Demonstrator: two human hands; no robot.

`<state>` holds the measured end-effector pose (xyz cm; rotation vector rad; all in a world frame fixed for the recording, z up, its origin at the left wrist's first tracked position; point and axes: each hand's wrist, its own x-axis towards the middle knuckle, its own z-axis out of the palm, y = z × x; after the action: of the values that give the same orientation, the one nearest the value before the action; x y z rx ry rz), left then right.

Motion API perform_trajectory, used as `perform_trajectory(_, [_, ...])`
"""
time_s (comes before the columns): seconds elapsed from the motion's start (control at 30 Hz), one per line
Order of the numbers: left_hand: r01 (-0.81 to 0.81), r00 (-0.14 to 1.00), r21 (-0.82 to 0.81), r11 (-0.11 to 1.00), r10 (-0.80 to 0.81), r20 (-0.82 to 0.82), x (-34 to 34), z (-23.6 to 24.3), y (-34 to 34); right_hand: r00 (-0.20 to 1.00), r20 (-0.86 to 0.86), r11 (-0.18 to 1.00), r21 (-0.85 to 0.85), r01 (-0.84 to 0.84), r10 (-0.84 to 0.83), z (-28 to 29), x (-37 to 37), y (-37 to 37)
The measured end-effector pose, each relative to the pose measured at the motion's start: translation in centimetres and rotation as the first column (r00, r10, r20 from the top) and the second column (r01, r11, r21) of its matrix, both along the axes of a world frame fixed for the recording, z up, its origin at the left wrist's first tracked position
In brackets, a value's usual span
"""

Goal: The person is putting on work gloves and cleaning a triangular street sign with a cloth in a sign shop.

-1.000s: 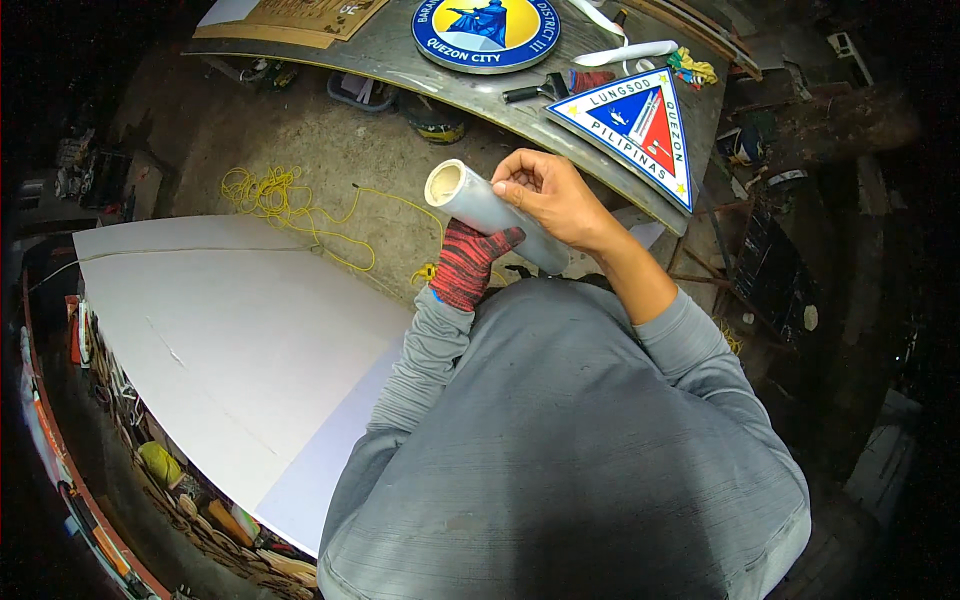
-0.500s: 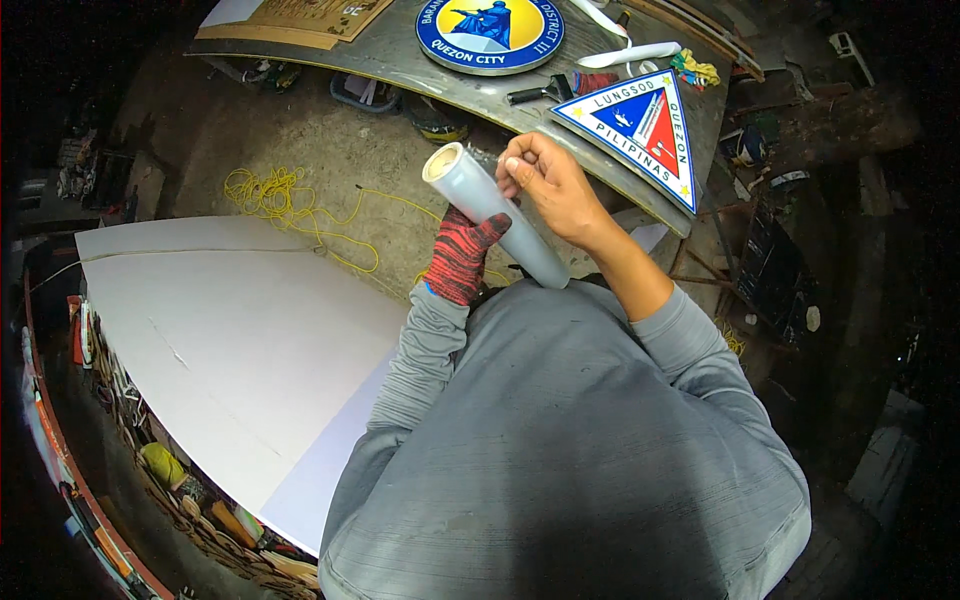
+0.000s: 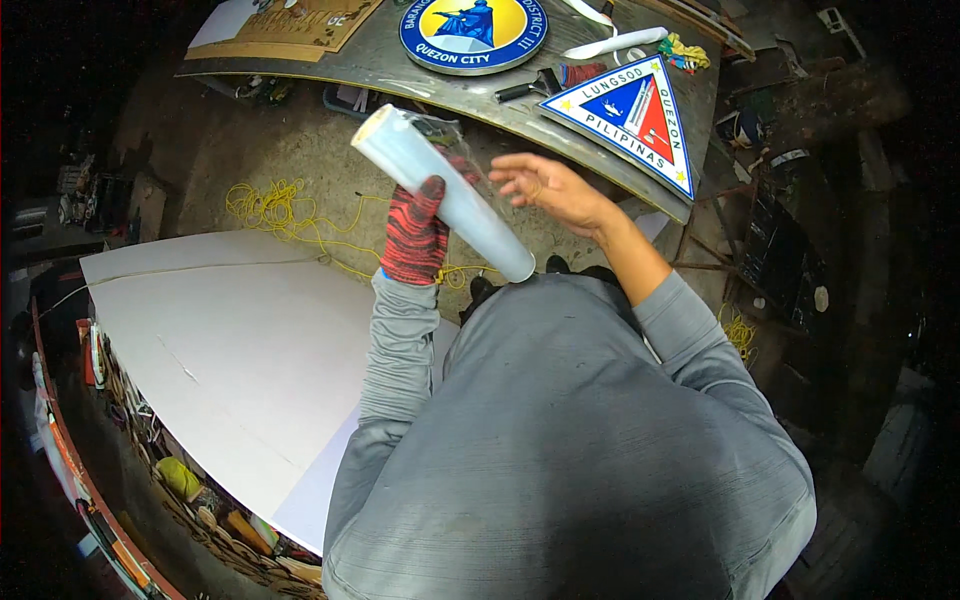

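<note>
We hold a pale roll of film [image 3: 445,190] up in front of our chest, our gloved left hand [image 3: 414,232] wrapped round its middle. Its long axis slants, one end up toward the left, the other down toward the right. A loose clear flap lifts off its upper side. Our bare right hand [image 3: 545,185] hovers just beside it, fingers spread, above the white board [image 3: 230,350].

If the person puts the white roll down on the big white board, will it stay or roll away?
The roll is a smooth cylinder, so it would probably roll on the flat board. The gloved left hand alone holds it tilted, so it seems light. A loose clear film edge might slow it.
</note>
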<state>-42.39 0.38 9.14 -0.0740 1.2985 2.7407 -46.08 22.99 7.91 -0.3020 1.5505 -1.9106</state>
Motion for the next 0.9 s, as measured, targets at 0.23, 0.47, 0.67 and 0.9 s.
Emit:
perform_trajectory(0.23, [0.015, 0.996, 0.148, 0.989, -0.027, 0.079, -0.7, 0.6, -0.7, 0.988, 0.068, 0.985, -0.11, -0.133, 0.141, -3.5, 2.7, -0.3])
perform_trajectory(0.47, [-0.063, 0.971, 0.12, 0.991, 0.033, 0.237, -0.6, 0.9, -1.1, 0.993, 0.055, 0.991, -0.095, -0.099, 0.104, -2.6, 2.8, -0.2])
perform_trajectory(0.67, [-0.135, 0.942, 0.174, 0.976, 0.071, 0.329, -0.3, 0.7, -1.6, 0.992, 0.098, 0.994, -0.068, 0.084, -0.077, -1.0, 4.6, -0.6])
perform_trajectory(0.9, [-0.194, 0.938, -0.007, 0.981, 0.188, 0.29, 0.0, -0.7, -1.4, 0.956, -0.063, 0.941, 0.164, 0.295, -0.288, 1.5, 6.4, -0.4])
